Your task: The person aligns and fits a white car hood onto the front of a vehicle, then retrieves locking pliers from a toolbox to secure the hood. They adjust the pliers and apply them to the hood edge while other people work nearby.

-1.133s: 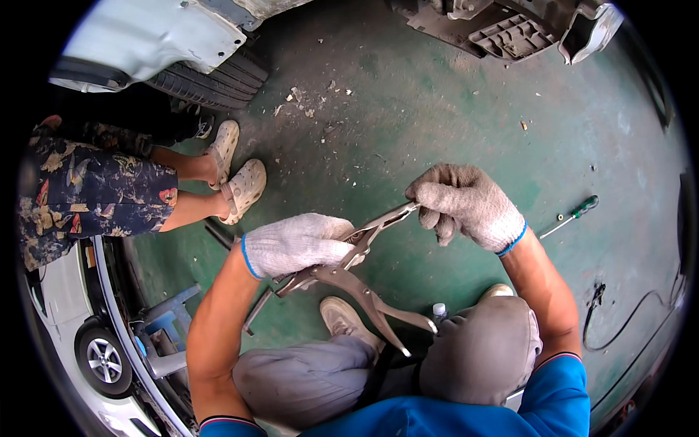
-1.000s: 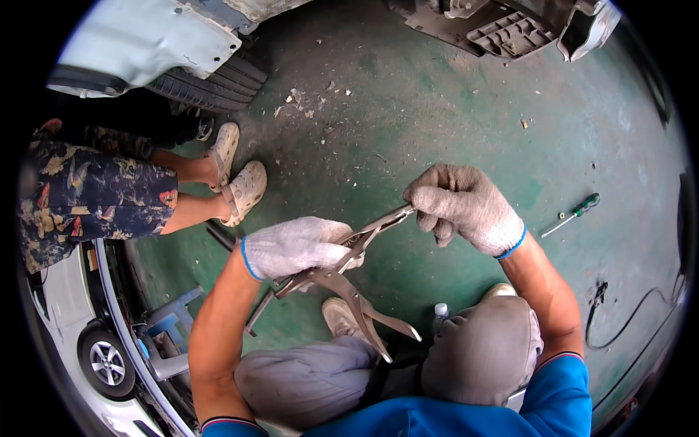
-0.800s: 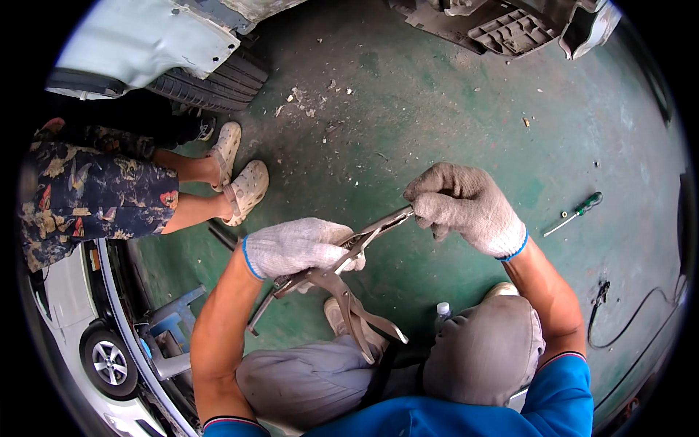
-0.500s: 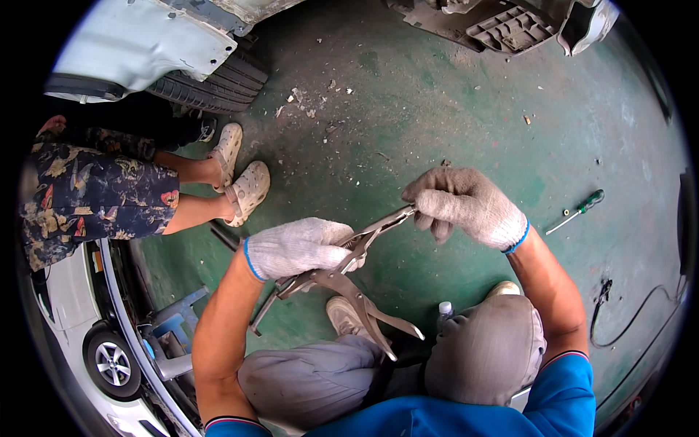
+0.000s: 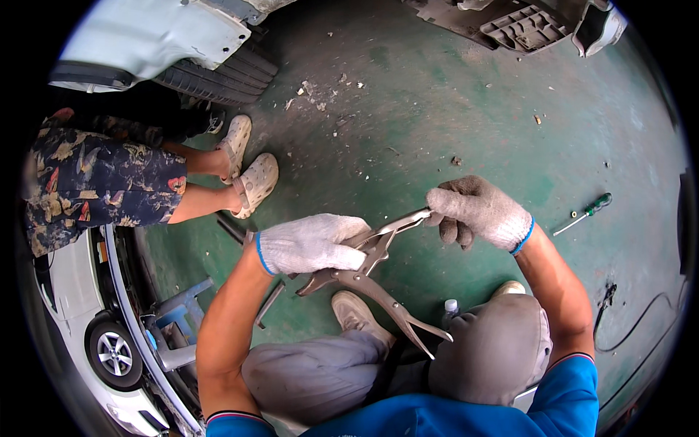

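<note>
From where I stand, the gloved left hand (image 5: 309,244) is folded around a pair of metal locking pliers (image 5: 375,292), its thumb pressed along the near side by the pivot. The gloved right hand (image 5: 484,211) pinches the far end of the upper handle between its thumb and forefinger, a narrow grip, with the other fingers curled loosely below. How hard that pinch bears, I can't tell.

So the pliers hang between the two sets of fingers, off the floor; their lower handle slants down and away beneath the left fingers, splitting into two prongs over the lap. A screwdriver (image 5: 598,205) lies on the floor beyond the right wrist, and a clear bottle (image 5: 451,309) stands nearer the body, below the right fingers.

I'd judge the tool hefty and quite rigid, in no danger of breaking, though the loose lower handle looks ready to swing. Smooth steel could slide a little in knit gloves. The body beside the pivot seems the best place for the main hold; the handle's end suits only fingertips, well clear of the linkage, which could nip.
</note>
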Demonstrator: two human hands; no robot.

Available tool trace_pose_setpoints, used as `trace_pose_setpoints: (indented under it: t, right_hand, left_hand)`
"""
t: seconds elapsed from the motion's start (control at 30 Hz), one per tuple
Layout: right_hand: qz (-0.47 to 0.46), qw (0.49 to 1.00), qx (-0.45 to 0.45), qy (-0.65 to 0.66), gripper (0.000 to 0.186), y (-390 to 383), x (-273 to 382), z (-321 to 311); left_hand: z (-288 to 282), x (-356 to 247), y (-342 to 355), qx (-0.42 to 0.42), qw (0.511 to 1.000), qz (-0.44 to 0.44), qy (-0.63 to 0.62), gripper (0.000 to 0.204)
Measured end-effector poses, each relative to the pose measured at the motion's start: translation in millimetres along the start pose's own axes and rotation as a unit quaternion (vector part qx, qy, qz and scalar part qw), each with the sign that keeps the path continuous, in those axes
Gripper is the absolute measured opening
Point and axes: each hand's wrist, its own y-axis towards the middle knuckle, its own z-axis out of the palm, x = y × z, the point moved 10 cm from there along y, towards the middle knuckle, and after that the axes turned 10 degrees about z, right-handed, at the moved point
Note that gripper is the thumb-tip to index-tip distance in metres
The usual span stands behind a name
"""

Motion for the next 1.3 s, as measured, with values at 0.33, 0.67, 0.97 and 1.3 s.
trace_pose_setpoints:
  t: [0.33, 0.67, 0.97, 1.3]
  right_hand:
    - [-0.097, 0.994, -0.033, 0.044, 0.024, -22, 35, 11]
    - [-0.143, 0.977, -0.121, -0.098, 0.024, -32, 58, 12]
    - [-0.068, 0.995, -0.072, 0.004, 0.023, -10, 42, 16]
    - [-0.105, 0.994, 0.004, 0.000, 0.031, -5, 50, 15]
  left_hand:
    - [33, 14, 15, -0.021, 0.956, 0.028, -0.291, 0.059]
    - [39, 15, 34, -0.136, 0.985, -0.037, -0.096, 0.058]
    - [57, 19, 32, -0.193, 0.935, -0.014, -0.298, 0.023]
    - [42, 11, 21, -0.199, 0.936, -0.035, -0.288, 0.035]
